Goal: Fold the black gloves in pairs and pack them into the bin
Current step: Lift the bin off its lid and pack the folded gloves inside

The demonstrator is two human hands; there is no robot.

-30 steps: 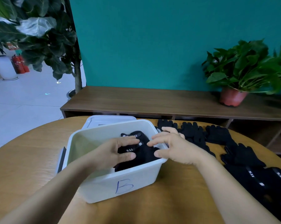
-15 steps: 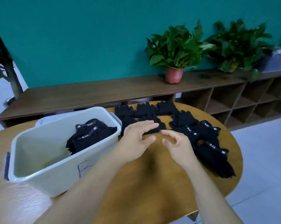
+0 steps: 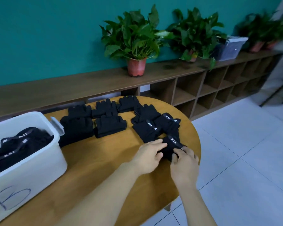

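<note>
Several black gloves (image 3: 108,123) lie spread across the far half of the round wooden table (image 3: 95,162). The white bin (image 3: 39,162), marked with a blue letter, stands at the left and holds folded black gloves (image 3: 20,144). Near the table's right edge both hands grip the nearest black glove (image 3: 170,146) with a white label on its cuff. My left hand (image 3: 151,154) pinches its left side. My right hand (image 3: 184,159) holds its near right corner. Most of that glove is hidden under my fingers.
A long low wooden shelf (image 3: 88,85) runs along the teal wall behind the table, with potted plants (image 3: 135,41) and a clear storage box (image 3: 230,48) on it. The table's right edge (image 3: 197,144) drops to a tiled floor.
Both hands left the bin, where a folded pair stayed, and moved right across the table to take hold of the nearest glove. My view swung right with them.
</note>
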